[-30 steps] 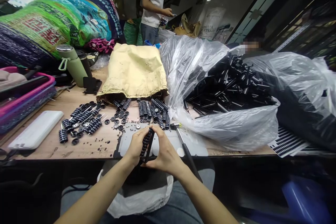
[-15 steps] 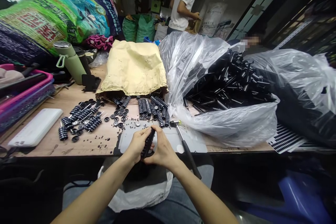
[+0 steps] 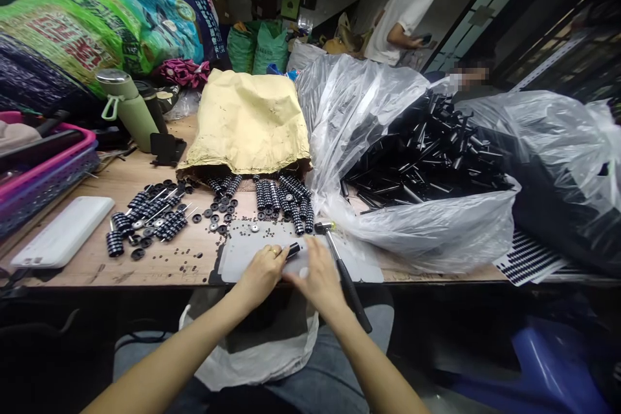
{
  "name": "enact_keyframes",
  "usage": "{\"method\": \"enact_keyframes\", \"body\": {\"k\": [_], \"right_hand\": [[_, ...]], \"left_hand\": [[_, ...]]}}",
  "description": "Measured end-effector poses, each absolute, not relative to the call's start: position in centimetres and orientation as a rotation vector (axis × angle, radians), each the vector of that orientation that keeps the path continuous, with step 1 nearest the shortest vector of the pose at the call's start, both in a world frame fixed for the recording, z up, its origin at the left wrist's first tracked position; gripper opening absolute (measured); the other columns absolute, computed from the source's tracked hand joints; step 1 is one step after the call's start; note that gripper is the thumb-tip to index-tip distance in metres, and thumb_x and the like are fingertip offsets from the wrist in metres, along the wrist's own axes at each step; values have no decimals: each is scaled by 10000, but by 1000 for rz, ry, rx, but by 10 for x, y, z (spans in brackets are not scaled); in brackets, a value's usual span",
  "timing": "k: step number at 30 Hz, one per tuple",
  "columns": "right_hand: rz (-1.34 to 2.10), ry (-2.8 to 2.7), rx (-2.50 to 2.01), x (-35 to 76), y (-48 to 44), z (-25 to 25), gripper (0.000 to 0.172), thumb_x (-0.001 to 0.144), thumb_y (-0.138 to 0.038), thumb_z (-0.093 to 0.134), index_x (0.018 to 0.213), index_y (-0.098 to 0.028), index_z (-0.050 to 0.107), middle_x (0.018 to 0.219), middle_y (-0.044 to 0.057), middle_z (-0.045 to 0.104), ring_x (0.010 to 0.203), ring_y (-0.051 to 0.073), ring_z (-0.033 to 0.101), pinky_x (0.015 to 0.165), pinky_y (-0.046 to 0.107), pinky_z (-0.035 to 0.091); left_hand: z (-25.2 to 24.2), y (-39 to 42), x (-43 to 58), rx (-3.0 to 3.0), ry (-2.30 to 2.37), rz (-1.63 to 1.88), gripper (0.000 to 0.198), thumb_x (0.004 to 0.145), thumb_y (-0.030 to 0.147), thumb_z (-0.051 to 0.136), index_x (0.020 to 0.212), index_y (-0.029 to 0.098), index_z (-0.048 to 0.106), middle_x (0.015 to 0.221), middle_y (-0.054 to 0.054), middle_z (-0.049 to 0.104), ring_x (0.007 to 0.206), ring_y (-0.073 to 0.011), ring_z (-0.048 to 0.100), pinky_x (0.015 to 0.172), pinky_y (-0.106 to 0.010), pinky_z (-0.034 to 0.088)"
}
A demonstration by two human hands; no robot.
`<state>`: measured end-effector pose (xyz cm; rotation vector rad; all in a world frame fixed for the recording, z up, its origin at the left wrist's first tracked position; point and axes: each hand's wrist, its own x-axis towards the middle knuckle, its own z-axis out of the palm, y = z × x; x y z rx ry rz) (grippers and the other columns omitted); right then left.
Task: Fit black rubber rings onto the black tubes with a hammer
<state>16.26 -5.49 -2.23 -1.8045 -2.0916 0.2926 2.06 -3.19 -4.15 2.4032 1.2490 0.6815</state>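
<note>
My left hand (image 3: 262,275) is closed around a black cylindrical part (image 3: 294,250), whose smooth end sticks out past the fingers. The rest of that part is hidden in the grip. Close on its right, my right hand (image 3: 317,275) is open and a little blurred, its thumb near the left fingers. Both hands hover over a pale mat (image 3: 233,265) at the table's front edge. Beside the right hand a hammer (image 3: 347,284) lies with its black handle hanging over the edge. Several black ribbed rollers (image 3: 297,217) lie just beyond the mat.
A yellow sack (image 3: 252,119) stands behind the rollers. Clear plastic bags of black parts (image 3: 427,155) fill the right side. Leftward are loose washers (image 3: 138,253), a white power bank-like box (image 3: 65,233), a green flask (image 3: 129,107) and a pink basket (image 3: 90,139). A person (image 3: 407,13) stands behind.
The black part has turned from steeply tilted to pointing right, held in my left hand. My right hand has let go and opened. The person behind has moved right.
</note>
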Motion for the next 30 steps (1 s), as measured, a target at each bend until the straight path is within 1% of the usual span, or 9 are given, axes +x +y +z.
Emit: {"method": "enact_keyframes", "body": {"k": [3, 5, 11, 15, 19, 22, 24, 26, 30], "right_hand": [[-27, -1937, -2305, 206, -62, -21, 315, 776, -330, 514, 996, -104, 504, 1023, 183, 529, 1018, 320, 472, 785, 424, 395], [-94, -1852, -2508, 231, -67, -16, 214, 841, -306, 421, 840, -118, 522, 860, 157, 569, 864, 291, 543, 690, 373, 404], [377, -1738, -2126, 226, -88, 20, 322, 905, -404, 227, 795, -195, 447, 606, 8, 545, 544, 156, 530, 515, 234, 352], [421, -1746, -1985, 202, -100, 15, 372, 906, -421, 177, 770, -199, 443, 573, -3, 517, 491, 139, 499, 493, 220, 327], [460, -1918, -2126, 197, -102, 2, 351, 902, -412, 207, 705, -207, 412, 493, -16, 478, 435, 151, 468, 444, 228, 249], [438, -1867, -1990, 188, -101, 19, 343, 911, -402, 196, 704, -209, 391, 505, -28, 460, 431, 132, 447, 445, 220, 257], [433, -1813, -1837, 177, -101, 37, 324, 914, -383, 212, 709, -207, 390, 507, -39, 441, 417, 114, 425, 438, 210, 266], [449, -1798, -1690, 163, -103, 50, 292, 915, -349, 237, 728, -200, 404, 519, -42, 439, 417, 100, 420, 436, 199, 281], [454, -1886, -1485, 144, -106, 49, 259, 914, -298, 250, 787, -186, 446, 598, -14, 496, 482, 100, 467, 471, 191, 325]], "left_hand": [[-46, -30, 12, 2747, 1195, 541, 367, 834, 92, 374, 1190, 132, 456, 965, -110, 570, 865, -203, 510, 725, -354, 406], [-44, -28, 7, 2882, 1196, 504, 356, 844, 105, 368, 1190, 133, 451, 957, -106, 578, 858, -210, 512, 718, -371, 382], [-45, -18, 5, 2907, 1320, 468, 351, 867, 176, 365, 1203, 112, 442, 904, -100, 586, 846, -208, 514, 732, -370, 355], [-47, -15, 4, 2883, 1344, 444, 357, 869, 143, 334, 1208, 133, 445, 954, -105, 586, 858, -197, 521, 719, -347, 367], [-46, -22, 12, 2863, 1400, 434, 382, 854, 118, 328, 1217, 155, 439, 991, -99, 603, 930, -210, 527, 857, -441, 326], [-48, -36, 26, 2848, 1381, 471, 444, 877, 292, 312, 1279, 112, 364, 1223, -137, 496, 1171, -244, 387, 996, -485, 184], [-51, -44, 35, 2838, 1315, 472, 643, 840, 500, 290, 1311, 62, 301, 1336, -164, 368, 1267, -266, 249, 1041, -463, 109], [-55, -50, 39, 2803, 1270, 448, 803, 781, 614, 279, 1329, 28, 246, 1375, -186, 292, 1294, -282, 182, 1054, -437, 95], [-61, -47, 36, 2722, 1204, 463, 741, 803, 534, 302, 1352, 52, 181, 1394, -173, 259, 1304, -271, 158, 1054, -431, 109]]}}
